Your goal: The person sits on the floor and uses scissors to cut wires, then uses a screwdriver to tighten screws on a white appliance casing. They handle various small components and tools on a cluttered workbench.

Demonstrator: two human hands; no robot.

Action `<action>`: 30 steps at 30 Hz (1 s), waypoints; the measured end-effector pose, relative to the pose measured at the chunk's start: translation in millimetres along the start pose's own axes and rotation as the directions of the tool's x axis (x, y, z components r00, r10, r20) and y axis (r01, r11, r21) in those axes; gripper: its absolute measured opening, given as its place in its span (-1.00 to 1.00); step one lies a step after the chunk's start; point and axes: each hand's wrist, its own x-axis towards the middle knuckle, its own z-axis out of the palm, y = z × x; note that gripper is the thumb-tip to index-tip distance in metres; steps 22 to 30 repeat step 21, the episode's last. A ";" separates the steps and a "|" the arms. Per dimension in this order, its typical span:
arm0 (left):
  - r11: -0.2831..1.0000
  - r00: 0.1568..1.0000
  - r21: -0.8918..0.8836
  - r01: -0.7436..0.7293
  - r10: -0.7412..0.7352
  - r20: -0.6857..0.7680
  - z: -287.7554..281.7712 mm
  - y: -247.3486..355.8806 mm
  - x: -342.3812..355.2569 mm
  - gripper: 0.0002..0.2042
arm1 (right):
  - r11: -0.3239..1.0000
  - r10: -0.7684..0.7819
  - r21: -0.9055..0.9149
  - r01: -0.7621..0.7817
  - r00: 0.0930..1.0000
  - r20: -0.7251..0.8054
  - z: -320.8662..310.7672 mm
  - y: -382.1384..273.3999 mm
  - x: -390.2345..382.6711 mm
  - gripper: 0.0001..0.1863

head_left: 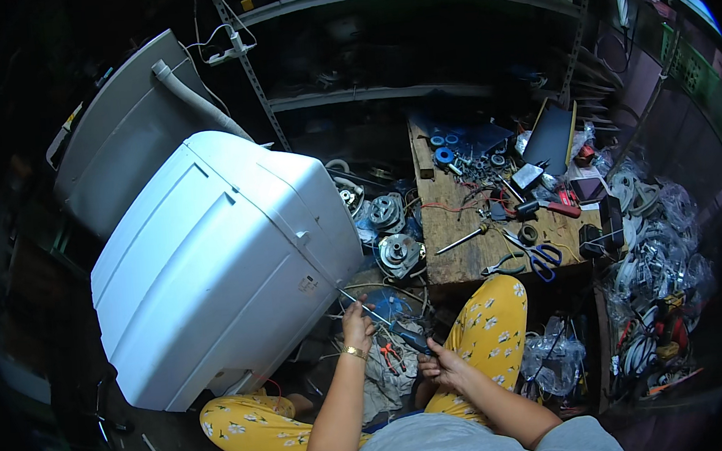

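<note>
A long screwdriver (410,338) with a dark handle slants up and left between my hands. My right hand (444,366) is closed on the end of its handle. Further up, my left hand (358,327), with a gold band at the wrist, is closed around the thin shaft. The shaft's tip reaches the lower right edge of a large white appliance body (211,263), which lies tilted on my left; whether it sits in a screw I cannot tell. Red-handled pliers (392,357) lie on a grey cloth (380,385) below the screwdriver.
A wooden bench (452,256) at the right carries blue-handled scissors (542,260), pliers (504,263), another screwdriver (464,238) and small parts. Round metal motor parts (400,255) stand between bench and appliance. A grey tub (118,151) leans behind; plastic-wrapped parts (656,261) pile up far right.
</note>
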 end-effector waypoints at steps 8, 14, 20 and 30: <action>0.987 0.997 -0.143 0.072 -0.072 0.003 2.8 2.1 8.0 -0.71 | 0.992 -0.064 -0.082 0.092 0.953 0.296 -2.5 4.1 -3.6 -0.71; 0.989 0.996 -0.133 0.068 -0.076 -0.056 3.6 8.0 10.7 -0.71 | 0.540 -0.663 -0.626 0.563 0.742 0.095 13.6 28.6 14.1 -0.63; 0.988 0.996 -0.132 0.086 -0.090 -0.028 -3.5 14.7 6.4 -0.72 | 0.704 -0.238 -0.691 0.165 0.971 -0.011 0.5 0.2 14.7 -0.62; 0.988 0.996 -0.128 0.084 -0.087 -0.019 -3.7 15.5 6.9 -0.72 | 0.542 -0.291 -0.825 0.162 0.957 -0.004 -6.8 -1.1 25.4 -0.56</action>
